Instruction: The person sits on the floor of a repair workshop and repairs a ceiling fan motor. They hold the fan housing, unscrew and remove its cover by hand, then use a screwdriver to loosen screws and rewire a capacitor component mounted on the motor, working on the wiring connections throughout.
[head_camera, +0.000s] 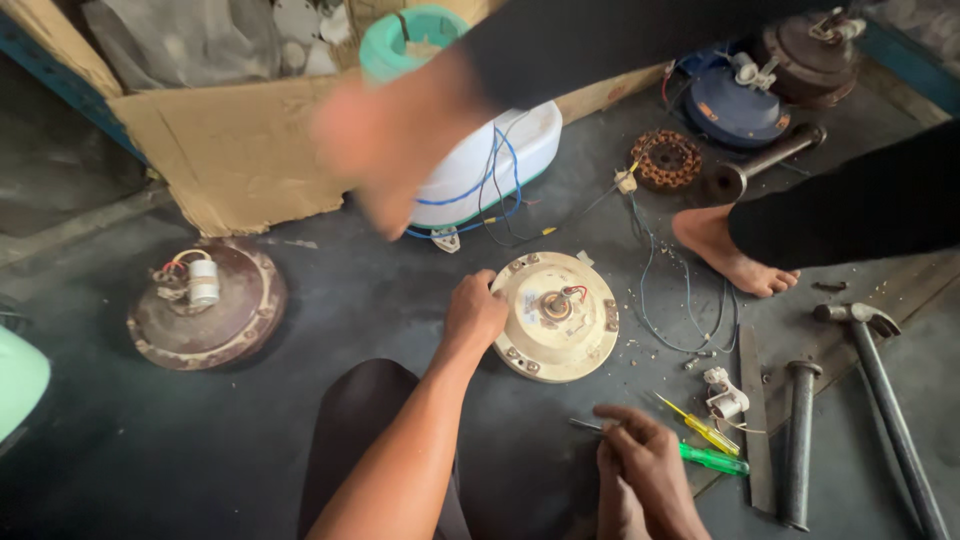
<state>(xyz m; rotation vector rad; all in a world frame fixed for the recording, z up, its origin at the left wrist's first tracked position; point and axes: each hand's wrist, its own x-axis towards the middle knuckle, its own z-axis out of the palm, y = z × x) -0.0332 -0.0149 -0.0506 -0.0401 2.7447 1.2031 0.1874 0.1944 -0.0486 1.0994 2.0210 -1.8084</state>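
Floor (200, 460): dark grey concrete, dusty, scuffed; small debris specks right of centre. Far left: flattened brown cardboard sheet (235, 150), torn lower edge, leaning up from floor. Behind it, crumpled grey cloth (180, 40). Blue-painted edge (60, 85) runs diag. along far-left corner; a similar blue strip at far right (915, 65). Near right: pale wooden plank (890, 290) lying flat on floor, approx. diag. Left edge: part of a pale green rounded object (18, 380), cut off by frame. No walls, windows or furniture in view. Light: soft, diffuse, even; shadows weak.
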